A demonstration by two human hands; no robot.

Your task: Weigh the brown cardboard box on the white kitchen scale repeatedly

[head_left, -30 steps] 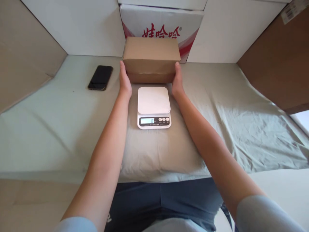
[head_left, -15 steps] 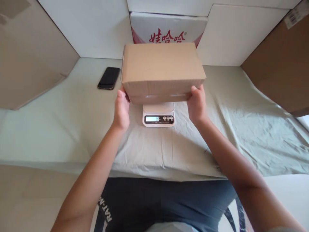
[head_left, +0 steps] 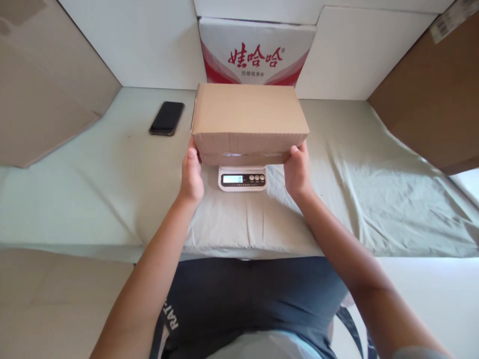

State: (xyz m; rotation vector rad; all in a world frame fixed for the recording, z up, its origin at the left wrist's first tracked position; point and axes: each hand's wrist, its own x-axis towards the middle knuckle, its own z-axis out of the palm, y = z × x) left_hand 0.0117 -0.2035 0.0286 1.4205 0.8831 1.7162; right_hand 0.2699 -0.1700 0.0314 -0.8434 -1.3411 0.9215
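Note:
A closed brown cardboard box (head_left: 250,109) is held level between my two hands, over a small white digital scale (head_left: 242,187). My left hand (head_left: 192,172) grips the box's lower left corner, its fingers partly hidden behind the side. At the lower right corner my right hand (head_left: 297,169) holds on, thumb against the front face and fingers underneath. The box covers the scale's platform; only the front panel with its buttons shows, and its lit display reads 0. Whether the box touches the platform is hidden.
A black phone (head_left: 166,118) lies left of the box on the pale green cloth (head_left: 93,199). Behind stands a white carton with red lettering (head_left: 258,55). Large brown cardboard panels stand at the left (head_left: 52,85) and right (head_left: 430,99).
Both hands have lowered the box toward the scale, uncovering more of the red-lettered carton behind. The display still reads 0. The view has shifted slightly.

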